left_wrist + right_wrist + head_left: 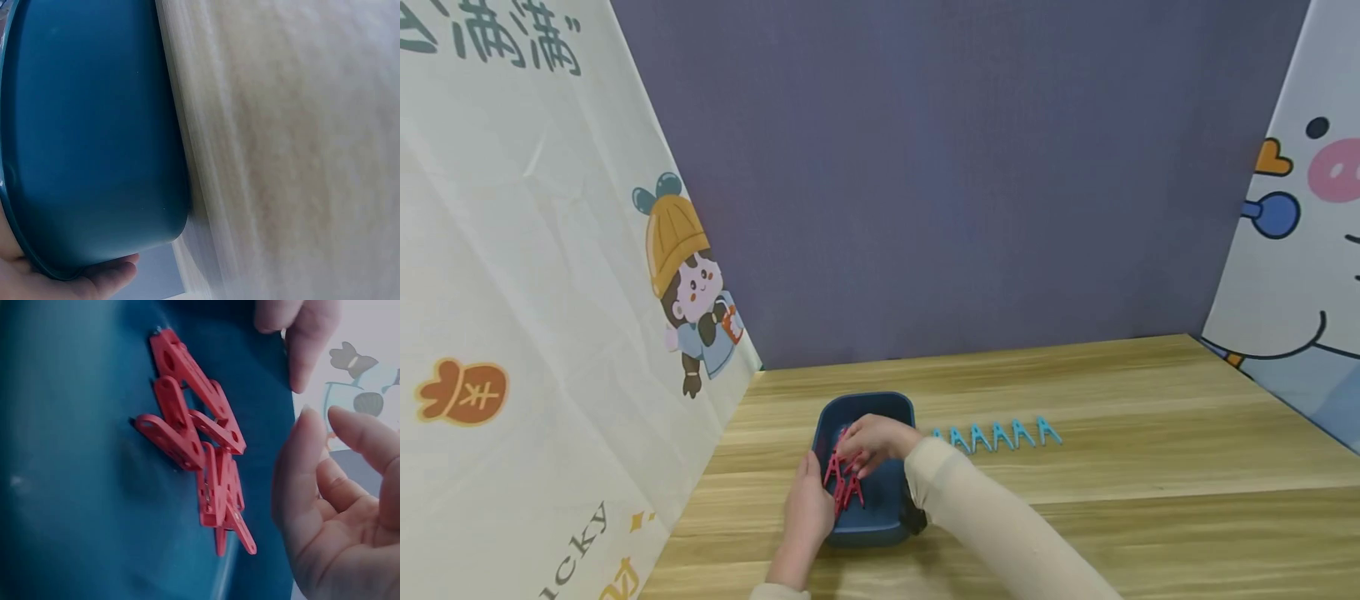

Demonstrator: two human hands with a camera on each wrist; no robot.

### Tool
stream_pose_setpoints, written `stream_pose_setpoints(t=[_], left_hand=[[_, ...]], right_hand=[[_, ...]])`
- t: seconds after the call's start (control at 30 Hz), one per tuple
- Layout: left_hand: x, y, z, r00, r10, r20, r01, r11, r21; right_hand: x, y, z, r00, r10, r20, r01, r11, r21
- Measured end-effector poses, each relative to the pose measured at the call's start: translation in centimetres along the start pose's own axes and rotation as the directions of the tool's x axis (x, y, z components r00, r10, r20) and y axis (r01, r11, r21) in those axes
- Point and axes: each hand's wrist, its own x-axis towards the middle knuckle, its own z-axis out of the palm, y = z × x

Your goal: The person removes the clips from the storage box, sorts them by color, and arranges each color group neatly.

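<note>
My left hand point(810, 504) grips the left wall of the dark blue plastic bin point(868, 527), thumb along the rim and fingers outside. Several red clothespins point(853, 492) lie in a loose cluster inside, partly overlapping. Over their far end is my right hand point(876, 440), bent down into the bin. In the right wrist view its fingertips point(306, 347) appear at the top beside the red clothespins point(187, 375), with nothing seen between them. The left hand point(340, 506) shows there at the right rim. From the left wrist view the bin's outer wall point(94, 137) fills the left side.
A row of light blue clothespins point(1000, 436) stretches along the wooden table point(1112, 467) to the right of the bin. The right forearm hides part of that side. A dark purple panel point(970, 183) closes the back, with printed cartoon panels on both sides.
</note>
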Motion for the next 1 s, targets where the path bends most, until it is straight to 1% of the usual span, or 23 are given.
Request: stream_pose_setpoints(t=[0.23, 0.43, 0.57, 0.73, 0.87, 1.0], left_hand=[[0.1, 0.1, -0.1, 1.000, -0.012, 0.023, 0.012, 1.000, -0.008], [0.1, 0.1, -0.1, 1.000, -0.010, 0.016, 0.010, 1.000, -0.007], [0.0, 0.1, -0.2, 0.999, -0.022, 0.024, 0.022, 1.000, -0.003], [0.1, 0.2, -0.2, 0.997, -0.054, 0.059, 0.055, 0.998, -0.019], [0.1, 0.2, -0.2, 0.997, -0.050, 0.062, 0.051, 0.999, -0.017], [0.1, 0.2, -0.1, 0.998, -0.041, 0.049, 0.041, 0.999, -0.013]], right_hand=[[0.3, 0.9, 0.8, 0.999, 0.051, 0.002, -0.051, 0.998, 0.035], [0.4, 1.7, 1.4, 0.996, 0.089, 0.004, -0.089, 0.993, 0.079], [0.4, 2.0, 1.8, 0.995, 0.097, -0.002, -0.096, 0.992, 0.081], [0.2, 2.0, 2.3, 0.994, 0.105, -0.013, -0.104, 0.992, 0.070], [0.1, 2.1, 2.6, 0.992, 0.122, -0.013, -0.121, 0.990, 0.078], [0.1, 2.1, 2.7, 0.989, 0.146, -0.010, -0.145, 0.986, 0.080]])
